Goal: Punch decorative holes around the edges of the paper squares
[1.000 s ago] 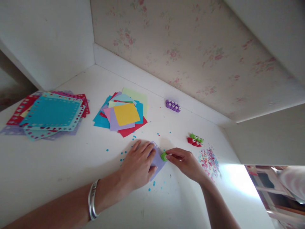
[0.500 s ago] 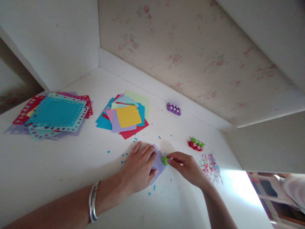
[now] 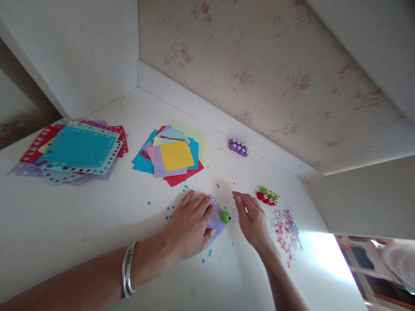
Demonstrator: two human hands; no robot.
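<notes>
My left hand (image 3: 191, 226) lies flat with fingers apart, pressing a small purple sheet (image 3: 215, 222) onto the white tabletop; part of the sheet is hidden under it. Punched holes run along the sheet's upper edge. At the sheet's right edge sits a small green craft punch (image 3: 226, 217) with a black-and-white round spot, touched by neither hand. Just right of the punch is my right hand (image 3: 253, 218), raised and apart from it. Its thumb and fingers are pinched together, and nothing shows between them. Blue star cutouts (image 3: 169, 212) are scattered around my left hand.
Plain coloured sheets (image 3: 177, 156) form a pile at centre-left. Another pile of sheets with punched borders (image 3: 81, 149) lies far left. Purple punches (image 3: 238, 147) stand near the wall; green and red punches (image 3: 267, 196) stand right, beside a confetti heap (image 3: 285, 229).
My right hand has let go of the green punch and moved up and right. The punch stays at the sheet's edge. My left hand keeps its place on the sheet.
</notes>
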